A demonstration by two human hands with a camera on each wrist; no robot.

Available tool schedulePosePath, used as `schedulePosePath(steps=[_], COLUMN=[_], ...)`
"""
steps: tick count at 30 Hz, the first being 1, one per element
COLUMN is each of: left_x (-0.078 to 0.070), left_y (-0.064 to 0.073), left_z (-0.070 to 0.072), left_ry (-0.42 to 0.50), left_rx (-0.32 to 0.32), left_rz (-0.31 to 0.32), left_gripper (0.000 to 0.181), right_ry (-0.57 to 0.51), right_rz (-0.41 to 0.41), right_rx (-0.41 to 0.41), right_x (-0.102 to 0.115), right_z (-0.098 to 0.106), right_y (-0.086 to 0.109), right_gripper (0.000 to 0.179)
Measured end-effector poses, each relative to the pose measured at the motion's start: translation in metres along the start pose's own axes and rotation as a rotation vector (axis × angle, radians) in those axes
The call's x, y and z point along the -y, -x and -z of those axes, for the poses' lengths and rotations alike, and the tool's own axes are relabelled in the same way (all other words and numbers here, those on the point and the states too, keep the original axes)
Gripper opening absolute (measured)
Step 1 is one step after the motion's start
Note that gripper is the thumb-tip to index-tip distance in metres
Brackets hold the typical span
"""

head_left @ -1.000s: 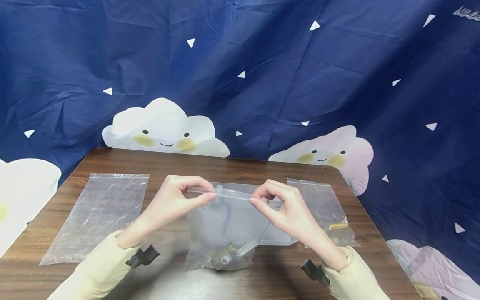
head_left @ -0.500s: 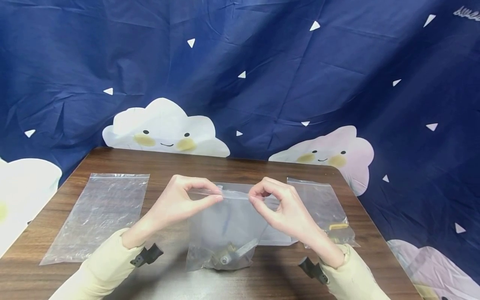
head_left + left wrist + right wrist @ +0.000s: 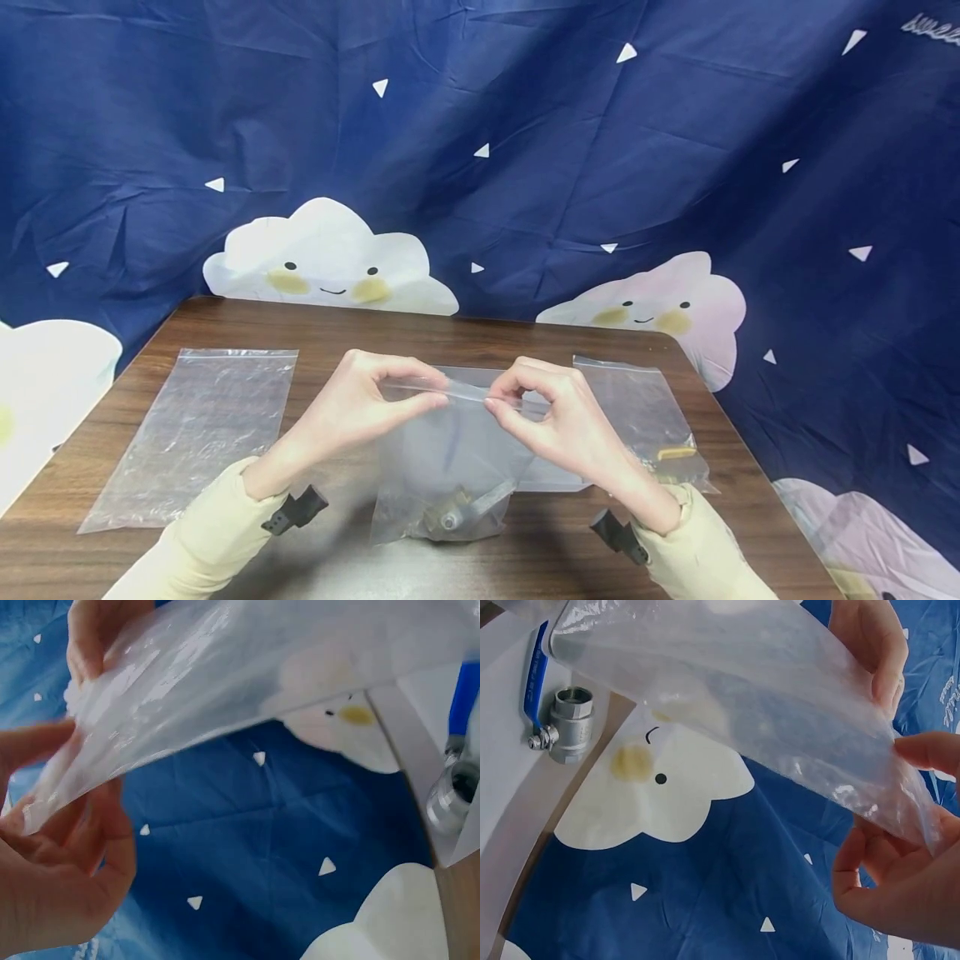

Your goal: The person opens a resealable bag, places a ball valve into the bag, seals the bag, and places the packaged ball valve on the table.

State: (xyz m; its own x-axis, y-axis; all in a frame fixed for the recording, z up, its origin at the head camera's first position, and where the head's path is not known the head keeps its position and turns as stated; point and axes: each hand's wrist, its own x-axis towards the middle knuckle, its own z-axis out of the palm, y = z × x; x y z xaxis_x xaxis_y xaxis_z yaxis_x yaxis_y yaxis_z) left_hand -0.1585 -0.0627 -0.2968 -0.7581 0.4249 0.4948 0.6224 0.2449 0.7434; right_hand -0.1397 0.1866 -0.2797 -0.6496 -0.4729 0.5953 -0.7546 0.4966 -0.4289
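A clear zip bag (image 3: 416, 475) stands upright at the table's middle, its top strip stretched between both hands. My left hand (image 3: 367, 400) pinches that strip between thumb and forefinger, left of centre. Opposite it, my right hand (image 3: 558, 412) pinches the same strip the same way. The fingertips are a short gap apart. Low in the bag lies a metal fitting (image 3: 450, 521) with a pale bar beside it, blurred by the plastic. Behind the bag, the right wrist view shows a steel ball valve (image 3: 572, 724) with a blue lever, on a whitish tray (image 3: 517, 780).
To the left, a flat zip bag (image 3: 202, 433) lies on the wooden table (image 3: 247, 321). Another zip bag (image 3: 630, 400), at the right, holds a yellow-handled item (image 3: 677, 453). A blue cloth (image 3: 480, 100) with clouds hangs behind the table.
My left hand has slid a little right along the bag's top strip. The right hand has shifted slightly left, so the two pinches are closer together.
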Motion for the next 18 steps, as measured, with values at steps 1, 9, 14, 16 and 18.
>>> schedulePosePath(steps=[1,9,14,16,18], left_x=[-0.0007,-0.0055,-0.0047,-0.0044,-0.0041], left_y=[-0.0004,-0.0045,-0.0052,-0.005,-0.005], left_z=[0.0009,-0.0004,-0.0025,-0.003,-0.0037], left_ry=[-0.017,-0.057,-0.096,-0.102,-0.101], left_rx=[0.004,0.028,0.024,0.027,0.03], left_rz=[0.007,-0.059,-0.148,-0.173,-0.196], left_gripper=[0.013,0.005,0.006,0.005,0.006], right_ry=[0.001,0.012,0.024,0.03,0.035], right_rz=[0.008,0.049,0.072,0.084,0.088], right_rx=[0.004,0.034,0.031,0.023,0.016], right_x=[0.0,0.002,0.0024,0.0027,0.0034], right_z=[0.0002,-0.0017,-0.006,-0.0073,-0.0083], right_y=[-0.0004,-0.004,-0.0055,-0.0058,-0.006], right_gripper=[0.015,0.012,0.007,0.008,0.01])
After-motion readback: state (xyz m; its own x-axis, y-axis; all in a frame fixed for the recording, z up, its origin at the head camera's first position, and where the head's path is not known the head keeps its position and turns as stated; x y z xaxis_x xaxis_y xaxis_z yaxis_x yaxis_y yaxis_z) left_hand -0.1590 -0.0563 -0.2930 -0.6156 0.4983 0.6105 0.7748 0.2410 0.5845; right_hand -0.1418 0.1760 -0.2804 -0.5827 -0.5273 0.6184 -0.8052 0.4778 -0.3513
